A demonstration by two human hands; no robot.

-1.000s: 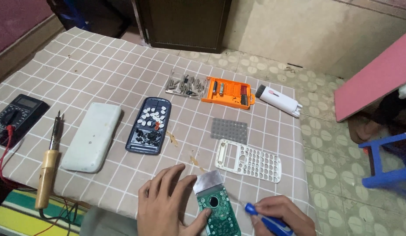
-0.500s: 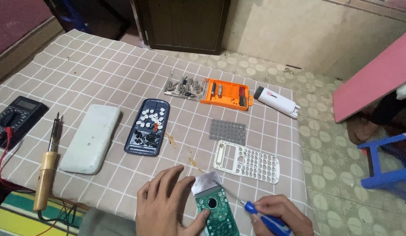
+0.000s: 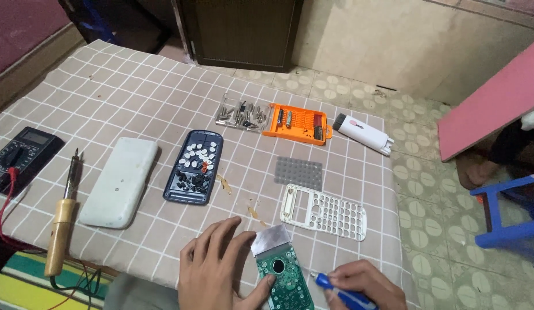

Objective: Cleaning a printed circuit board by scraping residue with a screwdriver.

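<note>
Right, circuit board (image 3: 283, 275) nr table edge (image 3: 163, 274).

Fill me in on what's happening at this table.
A person has a calculator in pieces on a checked tablecloth. The left hand presses down on a green circuit board at the near edge, and the right hand holds a blue-handled screwdriver beside it. Farther back lie the white keypad frame, a grey rubber pad, a dark blue shell full of loose keys, an orange bit case, a soldering iron and a multimeter.

Soft, even indoor light over the worktop (image 3: 135, 92), faint shadows, mild glare, sharp focus, slight wide-angle bend.
</note>
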